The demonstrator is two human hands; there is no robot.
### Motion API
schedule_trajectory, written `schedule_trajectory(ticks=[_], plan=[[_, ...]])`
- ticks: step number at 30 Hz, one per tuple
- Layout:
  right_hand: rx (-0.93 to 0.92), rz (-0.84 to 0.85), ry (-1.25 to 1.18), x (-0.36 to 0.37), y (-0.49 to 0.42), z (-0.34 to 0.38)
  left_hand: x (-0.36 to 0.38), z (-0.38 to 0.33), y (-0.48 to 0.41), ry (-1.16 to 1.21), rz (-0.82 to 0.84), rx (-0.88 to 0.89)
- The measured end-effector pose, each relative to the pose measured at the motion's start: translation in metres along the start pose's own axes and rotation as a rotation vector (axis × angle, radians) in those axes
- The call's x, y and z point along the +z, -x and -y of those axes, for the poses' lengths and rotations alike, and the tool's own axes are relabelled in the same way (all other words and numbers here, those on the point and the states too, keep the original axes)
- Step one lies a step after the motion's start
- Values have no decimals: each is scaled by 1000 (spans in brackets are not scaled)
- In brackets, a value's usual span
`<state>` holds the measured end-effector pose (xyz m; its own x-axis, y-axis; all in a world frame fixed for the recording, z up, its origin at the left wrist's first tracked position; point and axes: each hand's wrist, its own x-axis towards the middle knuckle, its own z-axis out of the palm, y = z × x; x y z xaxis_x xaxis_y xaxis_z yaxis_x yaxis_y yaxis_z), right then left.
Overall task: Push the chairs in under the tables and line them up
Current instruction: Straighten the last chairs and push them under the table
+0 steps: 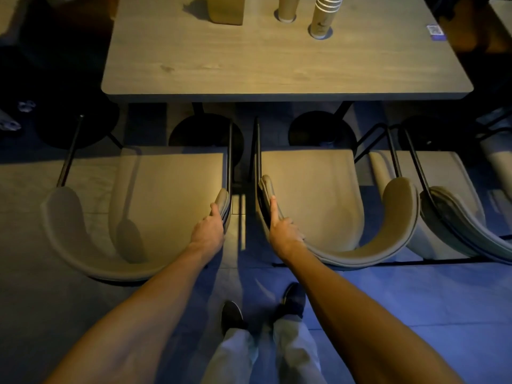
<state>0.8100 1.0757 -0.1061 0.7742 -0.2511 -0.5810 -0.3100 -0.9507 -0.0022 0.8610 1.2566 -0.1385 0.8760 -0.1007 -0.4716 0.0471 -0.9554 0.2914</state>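
Two beige curved-back chairs stand side by side in front of a wooden table (pixel 277 76), their seats short of its near edge. My left hand (pixel 209 227) grips the right arm end of the left chair (pixel 155 195). My right hand (pixel 281 227) grips the left arm end of the right chair (pixel 327 195), with the thumb lying along the top of the padding. A narrow gap of floor separates the two chairs.
A third beige chair (pixel 454 206) stands close on the right, nearly touching the right chair. Paper cup stacks (pixel 324 18) and a brown box (pixel 225 9) sit on the table. Black round table bases (pixel 206 135) lie underneath. My feet are behind the gap.
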Motion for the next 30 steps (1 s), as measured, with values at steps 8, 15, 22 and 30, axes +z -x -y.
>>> schedule_trajectory(ticks=[8,15,22,30], plan=[[6,8,-29,1,-5,-1,-2,-10,-7,64,16,-6],[6,-8,-29,5,-7,-3,-2,-10,-6,25,-1,0],[-8,-33,13,5,-7,-4,4,-13,-1,-11,-39,-2],[-16,-30,-50,5,-8,-7,0,-16,-1,-13,-34,-1]])
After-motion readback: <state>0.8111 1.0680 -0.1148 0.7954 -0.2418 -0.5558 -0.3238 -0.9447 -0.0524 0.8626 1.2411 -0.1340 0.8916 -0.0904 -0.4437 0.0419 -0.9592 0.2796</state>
